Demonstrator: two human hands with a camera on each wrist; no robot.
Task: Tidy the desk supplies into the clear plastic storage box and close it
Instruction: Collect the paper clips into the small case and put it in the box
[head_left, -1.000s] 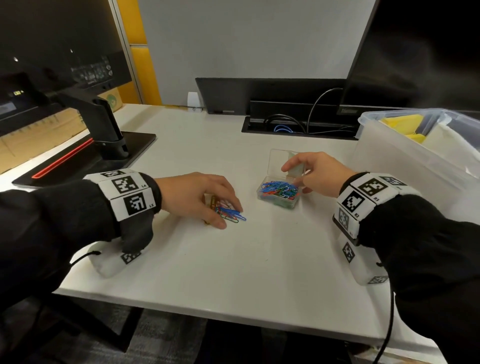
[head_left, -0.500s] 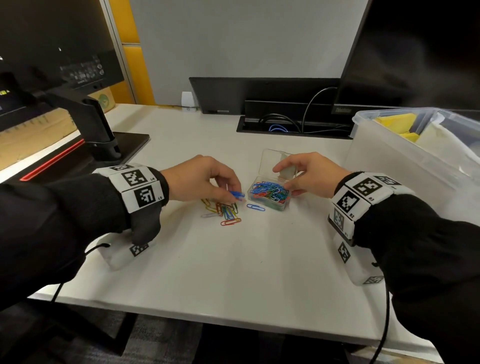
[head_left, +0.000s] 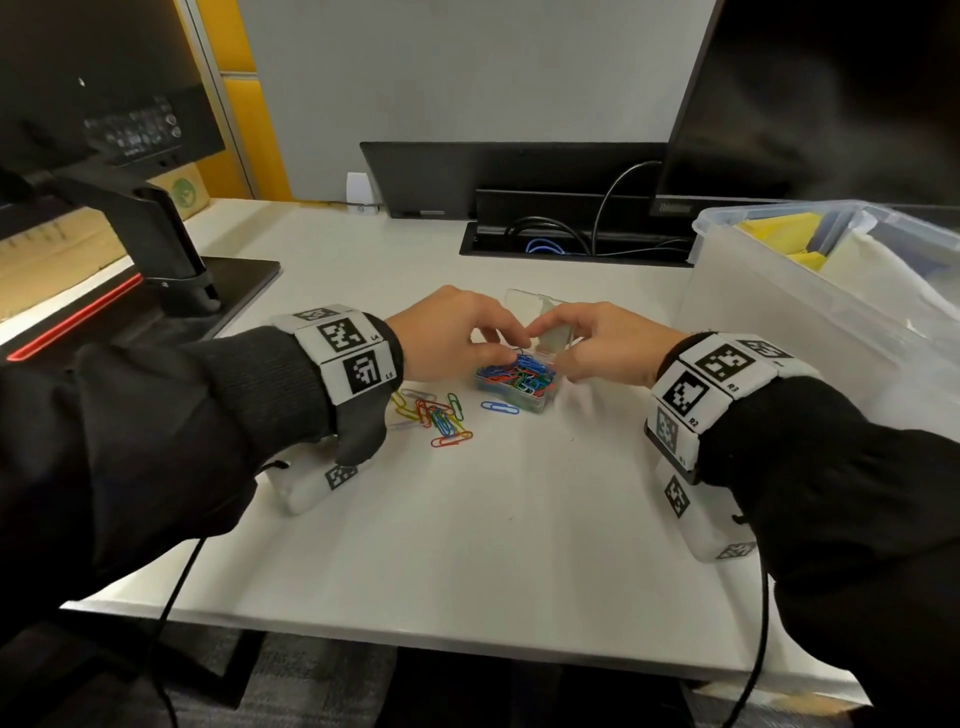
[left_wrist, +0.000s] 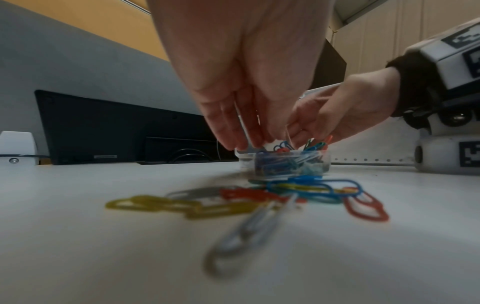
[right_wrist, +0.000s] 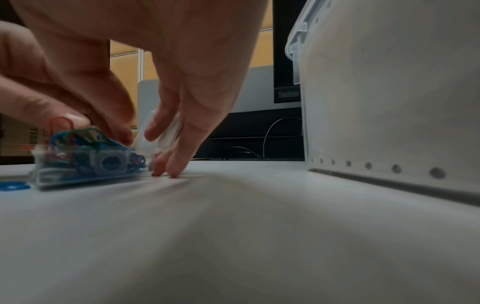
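A small clear case (head_left: 519, 387) heaped with coloured paper clips sits mid-desk, its lid (head_left: 537, 322) tipped up. My right hand (head_left: 545, 332) pinches that lid; in the right wrist view the right hand (right_wrist: 158, 142) has fingers curled round the lid (right_wrist: 166, 131). My left hand (head_left: 506, 354) is over the case, thumb and forefinger pinched on a blue clip at the heap's top. Several loose clips (head_left: 436, 415) lie left of the case, seen blurred as loose clips (left_wrist: 259, 197). One blue clip (head_left: 500, 407) lies at the case's front. The big clear storage box (head_left: 779, 332) stands open at right.
A monitor stand (head_left: 156, 249) and its base occupy the left. A cable tray (head_left: 571, 244) runs along the back, with a dark monitor (head_left: 831, 104) above the storage box. Yellow and white items (head_left: 779, 234) lie inside the box. The storage box wall (right_wrist: 389, 102) is close to my right hand.
My left hand lifted off the loose clips with a blue one and moved right to the small case. My right hand stayed on the lid.
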